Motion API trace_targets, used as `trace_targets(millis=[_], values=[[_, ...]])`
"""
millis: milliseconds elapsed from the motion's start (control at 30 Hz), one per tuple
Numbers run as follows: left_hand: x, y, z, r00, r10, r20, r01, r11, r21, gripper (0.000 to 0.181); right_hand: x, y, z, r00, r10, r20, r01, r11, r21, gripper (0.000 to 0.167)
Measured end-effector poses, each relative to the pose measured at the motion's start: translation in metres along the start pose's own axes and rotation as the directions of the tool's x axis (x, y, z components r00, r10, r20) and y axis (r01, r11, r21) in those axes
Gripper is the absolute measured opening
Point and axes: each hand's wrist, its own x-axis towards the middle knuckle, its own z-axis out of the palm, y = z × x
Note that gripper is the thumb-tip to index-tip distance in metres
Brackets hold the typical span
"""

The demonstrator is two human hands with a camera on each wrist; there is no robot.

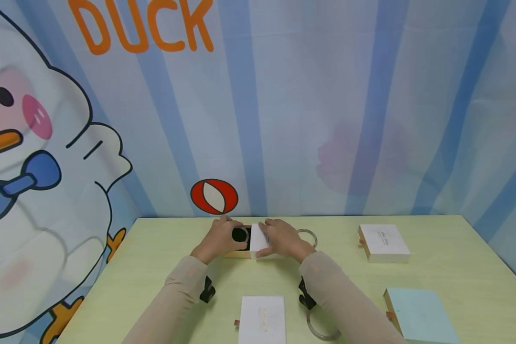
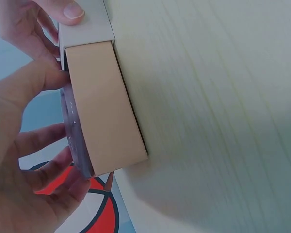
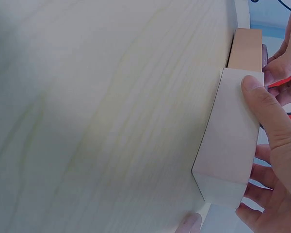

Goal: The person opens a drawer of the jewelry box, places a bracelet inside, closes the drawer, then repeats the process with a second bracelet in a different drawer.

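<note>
A white box sleeve (image 1: 257,238) stands at the table's back edge, with a tan drawer (image 2: 106,111) pulled partly out to its left. Over the drawer's dark inside, my left hand (image 1: 220,239) holds a greyish bangle (image 2: 73,133) between thumb and fingers. The bangle sits at the drawer's top, partly hidden by the hand; how deep it lies cannot be seen. My right hand (image 1: 284,238) grips the sleeve, its thumb on the near side and the fingers on the far side, as the right wrist view shows.
Another bangle (image 1: 308,232) lies behind my right hand, and one more (image 1: 318,334) by the right forearm. White boxes stand at front centre (image 1: 262,320) and back right (image 1: 385,243). A pale blue box (image 1: 423,315) is at front right. A printed curtain (image 1: 301,119) hangs behind the table.
</note>
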Motion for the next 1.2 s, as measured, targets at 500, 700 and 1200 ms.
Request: trace_targets(millis=[500,700,1200], values=[[0.0018,0.0009,0.0035,1.0,0.014,0.007,-0.013,1.0,-0.01,0.045,0.0,0.0008,0.0013,1.0,-0.008,0.002,0.008,1.0,-0.014,0.091],[0.0022,0.0032,0.0033,0.999,-0.016,0.035,0.016,1.0,0.005,0.048,-0.0002,0.0018,0.001,1.0,-0.02,-0.005,0.02,1.0,0.0,0.091],[0.0052,0.0042,0.0034,0.994,-0.048,0.099,0.047,0.999,0.016,0.054,0.0003,0.0023,0.0022,1.0,-0.019,-0.015,0.019,1.0,-0.001,0.092]])
